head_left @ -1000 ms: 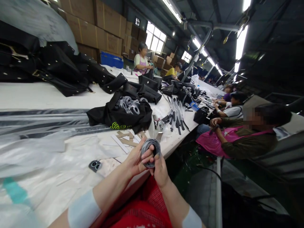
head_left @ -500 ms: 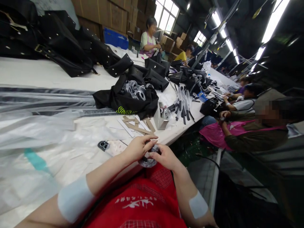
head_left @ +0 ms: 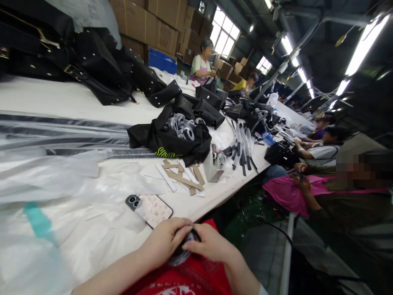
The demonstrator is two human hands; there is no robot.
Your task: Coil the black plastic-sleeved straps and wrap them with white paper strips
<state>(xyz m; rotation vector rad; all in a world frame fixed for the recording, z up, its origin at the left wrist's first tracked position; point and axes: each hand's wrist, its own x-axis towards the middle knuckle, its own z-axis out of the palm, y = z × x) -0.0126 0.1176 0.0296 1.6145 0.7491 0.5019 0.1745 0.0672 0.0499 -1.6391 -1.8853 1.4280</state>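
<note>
Head view: the long white worktable runs away beyond the fingers, and it now fills more of the picture than a second ago, since the camera has tipped down and the hands have sunk from table-edge height to the lap, over the red apron. Farther out past the fingertips lies a black cloth bag heaped with grey coiled strips, then a fan of cardboard strips, and just ahead of the knuckles a phone lying face down, which shows more fully now than before. The left hand and right hand meet thumb to thumb around a small grey coiled roll; it stood upright and open to view a second ago, and now sits low between the palms, mostly covered. Both sets of fingers are curled close on it, so the handling goes on, only lower and nearer the body. A seated co-worker's hands work to the right.
</note>
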